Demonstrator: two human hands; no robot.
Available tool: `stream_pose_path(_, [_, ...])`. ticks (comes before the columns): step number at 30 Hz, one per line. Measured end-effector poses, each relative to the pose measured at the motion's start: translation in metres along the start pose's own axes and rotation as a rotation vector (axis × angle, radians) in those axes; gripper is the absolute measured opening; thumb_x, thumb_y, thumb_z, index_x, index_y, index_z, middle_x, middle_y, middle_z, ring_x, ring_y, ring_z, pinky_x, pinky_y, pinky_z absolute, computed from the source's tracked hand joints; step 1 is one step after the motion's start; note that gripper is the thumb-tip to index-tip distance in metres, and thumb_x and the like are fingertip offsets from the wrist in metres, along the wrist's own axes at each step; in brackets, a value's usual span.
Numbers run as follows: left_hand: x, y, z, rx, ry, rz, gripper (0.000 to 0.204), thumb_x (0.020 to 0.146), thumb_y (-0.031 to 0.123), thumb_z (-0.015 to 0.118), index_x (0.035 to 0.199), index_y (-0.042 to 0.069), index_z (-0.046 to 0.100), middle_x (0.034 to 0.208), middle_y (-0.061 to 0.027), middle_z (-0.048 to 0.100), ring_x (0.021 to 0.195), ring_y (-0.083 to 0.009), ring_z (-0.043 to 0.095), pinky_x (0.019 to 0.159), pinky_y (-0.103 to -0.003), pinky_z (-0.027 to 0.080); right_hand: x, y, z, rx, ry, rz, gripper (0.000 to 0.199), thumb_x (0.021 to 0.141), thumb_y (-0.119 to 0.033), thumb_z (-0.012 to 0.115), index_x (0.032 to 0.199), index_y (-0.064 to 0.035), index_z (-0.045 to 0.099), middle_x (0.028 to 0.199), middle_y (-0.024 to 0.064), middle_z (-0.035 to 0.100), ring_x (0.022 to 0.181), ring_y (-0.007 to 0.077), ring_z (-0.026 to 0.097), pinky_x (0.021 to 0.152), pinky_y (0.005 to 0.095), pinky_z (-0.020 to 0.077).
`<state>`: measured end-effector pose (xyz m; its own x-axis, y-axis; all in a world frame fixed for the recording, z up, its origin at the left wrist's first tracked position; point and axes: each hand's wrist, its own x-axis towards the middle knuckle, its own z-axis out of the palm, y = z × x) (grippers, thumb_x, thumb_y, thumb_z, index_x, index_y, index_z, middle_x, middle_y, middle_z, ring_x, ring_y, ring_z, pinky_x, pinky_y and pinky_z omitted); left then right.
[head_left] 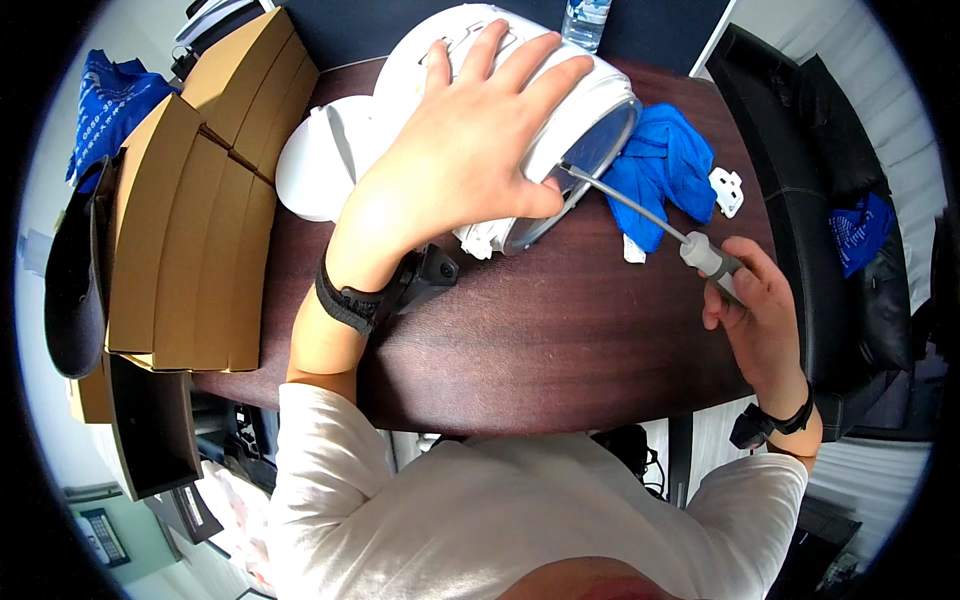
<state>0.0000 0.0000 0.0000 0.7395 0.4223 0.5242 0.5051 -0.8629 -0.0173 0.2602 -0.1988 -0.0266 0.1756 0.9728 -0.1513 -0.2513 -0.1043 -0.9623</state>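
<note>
A white rounded appliance (408,78) lies on its side at the far middle of the table, its dark, glossy end face (607,135) turned to the right. My left hand (475,140) rests on top of it, fingers spread, the thumb near the rim of that end. My right hand (758,312) grips a screwdriver (645,212) by its grey and white handle. The long metal shaft slants up and left, and its tip meets the appliance near the rim. Whether a screw sits under the tip is too small to tell. A white rounded part (308,172) lies left of the appliance.
A crumpled blue cloth (672,160) lies right of the appliance, beside a small white plastic plate (728,192). A clear bottle (586,22) stands behind. Cardboard boxes (185,240) line the table's left side, and a black sofa (790,190) stands beyond its right edge.
</note>
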Motion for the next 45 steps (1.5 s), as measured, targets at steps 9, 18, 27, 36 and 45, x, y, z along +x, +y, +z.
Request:
stream_pose_path(9, [0.0, -0.002, 0.004, -0.002, 0.02, 0.009, 0.093, 0.061, 0.027, 0.072, 0.147, 0.02, 0.04, 0.153, -0.0144, 0.039, 0.142, -0.0476, 0.029, 0.112, -0.07, 0.023, 0.007, -0.04, 0.004, -1.195, -0.163, -1.058, 0.037, 0.079, 0.003, 0.072, 0.113, -0.0029, 0.056, 0.104, 0.0165, 0.065, 0.078, 0.0257, 0.064, 0.066, 0.0325, 0.051])
stream_pose_path(18, [0.0, -0.002, 0.005, 0.0, 0.026, 0.006, 0.093, 0.061, 0.028, 0.072, 0.148, 0.02, 0.04, 0.153, -0.0144, 0.039, 0.142, -0.0476, 0.029, 0.111, -0.071, 0.023, -0.011, -0.027, 0.007, -1.2, -0.162, -1.077, 0.042, 0.074, -0.006, 0.082, 0.106, -0.0056, 0.055, 0.115, 0.0186, 0.062, 0.087, 0.0299, 0.064, 0.076, 0.036, 0.0519])
stream_pose_path(27, [-0.001, -0.002, 0.006, 0.008, 0.032, -0.006, 0.092, 0.061, 0.029, 0.071, 0.148, 0.021, 0.04, 0.153, -0.0136, 0.039, 0.143, -0.0472, 0.029, 0.112, -0.07, 0.023, -0.027, -0.005, -0.003, -0.992, -0.023, -0.744, 0.059, 0.082, -0.036, 0.08, 0.119, -0.0044, 0.047, 0.094, 0.0109, 0.061, 0.074, 0.0204, 0.062, 0.066, 0.0291, 0.049])
stream_pose_path(36, [-0.001, -0.002, 0.007, 0.021, 0.024, -0.007, 0.092, 0.061, 0.03, 0.07, 0.148, 0.021, 0.04, 0.154, -0.0136, 0.039, 0.144, -0.0459, 0.029, 0.114, -0.069, 0.019, -0.036, -0.021, 0.017, -1.288, -0.148, -0.88, 0.036, 0.078, -0.03, 0.083, 0.092, -0.0065, 0.061, 0.076, 0.0109, 0.058, 0.063, 0.0249, 0.061, 0.054, 0.0335, 0.0463])
stream_pose_path(45, [0.0, -0.002, 0.008, 0.013, 0.038, 0.001, 0.092, 0.061, 0.03, 0.07, 0.147, 0.02, 0.041, 0.153, -0.0142, 0.039, 0.143, -0.0475, 0.029, 0.112, -0.071, 0.022, -0.03, 0.013, -0.001, -1.005, -0.07, -0.834, 0.043, 0.087, -0.027, 0.077, 0.116, -0.0024, 0.056, 0.084, 0.0113, 0.065, 0.066, 0.0217, 0.065, 0.061, 0.03, 0.0492])
